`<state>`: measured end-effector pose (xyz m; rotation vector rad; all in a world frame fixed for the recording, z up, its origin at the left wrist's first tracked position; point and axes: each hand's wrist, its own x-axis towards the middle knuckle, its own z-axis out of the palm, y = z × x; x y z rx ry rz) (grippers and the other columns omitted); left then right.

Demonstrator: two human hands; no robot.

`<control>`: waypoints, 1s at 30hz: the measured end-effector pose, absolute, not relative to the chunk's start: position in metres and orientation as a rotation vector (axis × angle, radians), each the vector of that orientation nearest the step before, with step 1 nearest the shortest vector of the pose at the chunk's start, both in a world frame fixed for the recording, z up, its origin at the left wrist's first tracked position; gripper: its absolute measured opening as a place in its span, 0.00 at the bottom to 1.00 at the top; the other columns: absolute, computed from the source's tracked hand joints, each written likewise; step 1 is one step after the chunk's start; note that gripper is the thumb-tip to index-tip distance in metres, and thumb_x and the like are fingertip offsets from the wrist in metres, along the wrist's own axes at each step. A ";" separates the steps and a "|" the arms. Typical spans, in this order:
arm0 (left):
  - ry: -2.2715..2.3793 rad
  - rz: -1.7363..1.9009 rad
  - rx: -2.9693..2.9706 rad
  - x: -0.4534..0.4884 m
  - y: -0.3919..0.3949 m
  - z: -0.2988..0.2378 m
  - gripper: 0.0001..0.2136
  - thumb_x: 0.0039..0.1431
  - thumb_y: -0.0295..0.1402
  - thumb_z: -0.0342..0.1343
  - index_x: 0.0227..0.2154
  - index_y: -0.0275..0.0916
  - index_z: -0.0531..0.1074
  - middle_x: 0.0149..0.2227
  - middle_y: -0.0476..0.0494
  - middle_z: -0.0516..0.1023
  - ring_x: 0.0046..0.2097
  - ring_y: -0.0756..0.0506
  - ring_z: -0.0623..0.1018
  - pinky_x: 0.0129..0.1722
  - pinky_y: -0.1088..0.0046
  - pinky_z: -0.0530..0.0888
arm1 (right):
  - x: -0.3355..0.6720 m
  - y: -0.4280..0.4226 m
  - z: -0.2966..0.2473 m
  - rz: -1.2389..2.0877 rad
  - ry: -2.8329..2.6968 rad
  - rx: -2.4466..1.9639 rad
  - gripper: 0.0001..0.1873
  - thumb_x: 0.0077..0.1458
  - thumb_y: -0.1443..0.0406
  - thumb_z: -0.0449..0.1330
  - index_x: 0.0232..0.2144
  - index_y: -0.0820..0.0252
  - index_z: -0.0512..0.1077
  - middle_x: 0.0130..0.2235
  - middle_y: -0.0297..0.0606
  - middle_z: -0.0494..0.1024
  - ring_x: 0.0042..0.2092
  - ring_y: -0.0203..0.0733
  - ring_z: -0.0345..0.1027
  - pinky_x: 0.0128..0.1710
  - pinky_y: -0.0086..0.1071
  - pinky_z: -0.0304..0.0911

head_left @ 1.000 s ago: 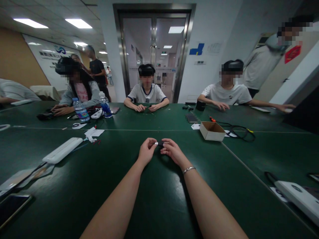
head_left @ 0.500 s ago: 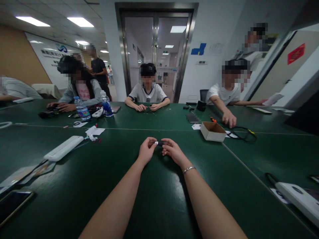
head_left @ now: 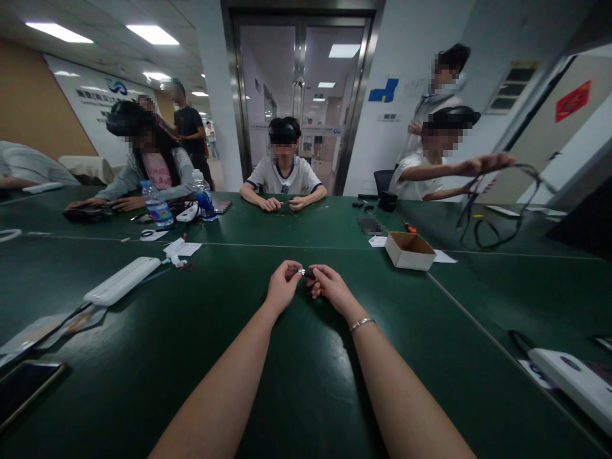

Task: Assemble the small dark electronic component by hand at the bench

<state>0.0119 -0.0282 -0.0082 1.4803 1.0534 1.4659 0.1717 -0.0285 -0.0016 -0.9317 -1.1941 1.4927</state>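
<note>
Both of my hands meet over the green table (head_left: 306, 370), pinching a small black piece with a shiny silver end (head_left: 306, 272) between them. Fingertips of my left hand (head_left: 281, 287) are closed at the silver end. My right hand (head_left: 333, 292), with a silver bracelet (head_left: 362, 324) at its wrist, grips the black end between thumb and fingers. The piece lies roughly level; its two ends are partly covered by my fingers, and its exact kind is too small to make out.
An open cardboard box (head_left: 410, 250) stands ahead to the right. On my left lie a white power bank (head_left: 123, 282) and a phone (head_left: 29, 387); a white device (head_left: 574, 382) is at far right. Across the table sit several people near two bottles (head_left: 157, 205).
My hands keep nearly the same place and hold on the small piece. The person at the right has lifted a looped black cable off the table and swung it to the right.
</note>
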 end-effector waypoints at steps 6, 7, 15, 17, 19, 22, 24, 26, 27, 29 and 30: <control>1.079 1.480 1.503 0.012 -0.027 -0.009 0.07 0.53 0.26 0.55 0.35 0.36 0.71 0.37 0.44 0.76 0.39 0.48 0.76 0.45 0.69 0.72 | 0.172 -0.027 -0.003 1.485 -1.193 -0.893 0.21 0.47 0.66 0.67 0.45 0.58 0.69 0.33 0.33 0.74 0.26 0.33 0.72 0.27 0.28 0.71; 1.083 1.475 1.505 0.012 -0.027 -0.009 0.07 0.53 0.26 0.55 0.36 0.36 0.71 0.37 0.44 0.76 0.39 0.48 0.76 0.44 0.69 0.72 | 0.172 -0.027 -0.003 1.497 -1.185 -0.911 0.19 0.49 0.64 0.66 0.44 0.59 0.69 0.31 0.34 0.74 0.25 0.34 0.71 0.26 0.28 0.71; 1.235 1.280 1.550 0.009 -0.028 -0.010 0.09 0.58 0.32 0.51 0.39 0.37 0.73 0.34 0.45 0.76 0.33 0.49 0.74 0.36 0.74 0.70 | 0.175 -0.026 -0.005 1.514 -1.267 -0.867 0.19 0.48 0.62 0.67 0.42 0.61 0.71 0.29 0.35 0.76 0.25 0.32 0.69 0.26 0.26 0.67; 1.303 1.204 1.613 0.008 -0.030 -0.009 0.11 0.60 0.35 0.48 0.40 0.39 0.73 0.32 0.47 0.75 0.31 0.50 0.72 0.31 0.75 0.68 | 0.175 -0.026 -0.005 1.520 -1.283 -0.854 0.19 0.48 0.61 0.67 0.42 0.62 0.72 0.28 0.35 0.75 0.25 0.32 0.68 0.26 0.26 0.66; 1.351 1.163 1.663 0.007 -0.031 -0.008 0.13 0.62 0.38 0.46 0.40 0.40 0.73 0.29 0.48 0.74 0.29 0.50 0.71 0.29 0.75 0.66 | 0.175 -0.026 -0.006 1.527 -1.308 -0.840 0.19 0.48 0.61 0.66 0.42 0.62 0.72 0.28 0.34 0.74 0.25 0.32 0.68 0.27 0.26 0.66; 1.364 1.161 1.675 0.007 -0.034 -0.006 0.14 0.62 0.39 0.45 0.40 0.40 0.73 0.27 0.48 0.73 0.28 0.50 0.71 0.28 0.76 0.65 | 0.175 -0.025 -0.007 1.534 -1.361 -0.800 0.19 0.46 0.65 0.66 0.42 0.60 0.72 0.30 0.32 0.73 0.27 0.32 0.69 0.28 0.27 0.67; 1.359 1.146 1.673 0.007 -0.034 -0.005 0.13 0.62 0.38 0.45 0.41 0.40 0.72 0.27 0.48 0.73 0.28 0.50 0.71 0.28 0.75 0.65 | 0.175 -0.025 -0.008 1.522 -1.383 -0.785 0.19 0.43 0.69 0.65 0.41 0.59 0.72 0.33 0.32 0.74 0.28 0.31 0.69 0.30 0.27 0.67; 1.358 1.112 1.681 0.008 -0.034 -0.006 0.13 0.62 0.38 0.45 0.42 0.41 0.71 0.26 0.49 0.72 0.29 0.49 0.71 0.29 0.75 0.65 | 0.175 -0.025 -0.009 1.515 -1.383 -0.785 0.19 0.41 0.71 0.64 0.39 0.59 0.73 0.35 0.33 0.74 0.29 0.31 0.70 0.31 0.27 0.68; 1.359 1.098 1.687 0.008 -0.034 -0.007 0.12 0.62 0.37 0.45 0.42 0.42 0.71 0.27 0.49 0.72 0.29 0.49 0.71 0.30 0.75 0.65 | 0.175 -0.025 -0.010 1.517 -1.377 -0.788 0.19 0.41 0.72 0.63 0.39 0.59 0.73 0.36 0.33 0.75 0.29 0.32 0.70 0.32 0.27 0.68; 1.361 1.089 1.700 0.008 -0.034 -0.009 0.12 0.62 0.37 0.45 0.42 0.42 0.70 0.28 0.49 0.73 0.31 0.49 0.72 0.31 0.75 0.66 | 0.175 -0.025 -0.009 1.527 -1.368 -0.791 0.18 0.41 0.72 0.64 0.39 0.59 0.73 0.36 0.34 0.75 0.30 0.32 0.70 0.33 0.28 0.69; 1.361 1.094 1.704 0.008 -0.033 -0.010 0.12 0.62 0.37 0.45 0.42 0.43 0.70 0.29 0.49 0.73 0.32 0.49 0.72 0.32 0.74 0.66 | 0.175 -0.026 -0.009 1.531 -1.364 -0.790 0.19 0.41 0.71 0.64 0.39 0.59 0.73 0.36 0.34 0.75 0.31 0.32 0.71 0.33 0.28 0.69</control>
